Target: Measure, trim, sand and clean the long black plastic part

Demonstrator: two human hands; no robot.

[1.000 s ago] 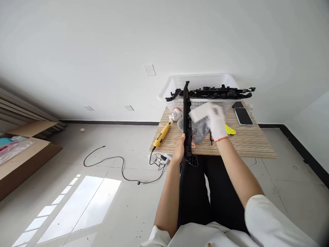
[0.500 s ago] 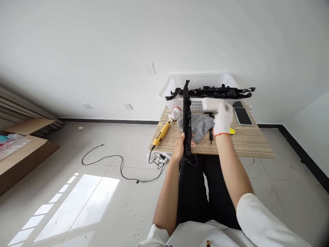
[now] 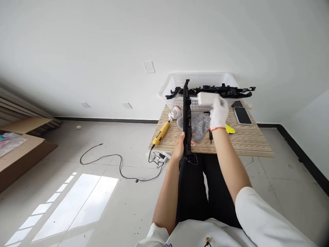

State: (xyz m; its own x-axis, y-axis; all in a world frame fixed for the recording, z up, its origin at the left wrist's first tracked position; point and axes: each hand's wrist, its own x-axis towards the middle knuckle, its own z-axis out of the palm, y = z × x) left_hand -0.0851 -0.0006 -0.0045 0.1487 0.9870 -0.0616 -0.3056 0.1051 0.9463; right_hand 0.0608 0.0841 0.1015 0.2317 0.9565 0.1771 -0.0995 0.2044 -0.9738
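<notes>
My bare left hand [image 3: 179, 147] is closed round the lower part of a long black plastic part [image 3: 187, 113], which stands nearly upright above my lap. In a white glove with an orange cuff, my right hand [image 3: 219, 112] grips a white rectangular block [image 3: 206, 98], a little blurred. The block is to the right of the black part, apart from it, in front of the basket. Beneath both hands a grey cloth [image 3: 199, 125] lies on the wooden table [image 3: 246, 144]. A yellow-handled tool [image 3: 230, 129] is beside my right wrist.
A white plastic basket [image 3: 169, 85] with several black plastic parts [image 3: 226, 91] across it stands at the back. A yellow corded power tool [image 3: 161, 133] and a white glove [image 3: 175, 112] lie at left. A phone [image 3: 242, 115] rests at right. A cable [image 3: 120, 168] runs over the floor.
My right hand has moved left with the white block, closer to the black part. More of the yellow-handled tool now shows. My left hand keeps its hold.
</notes>
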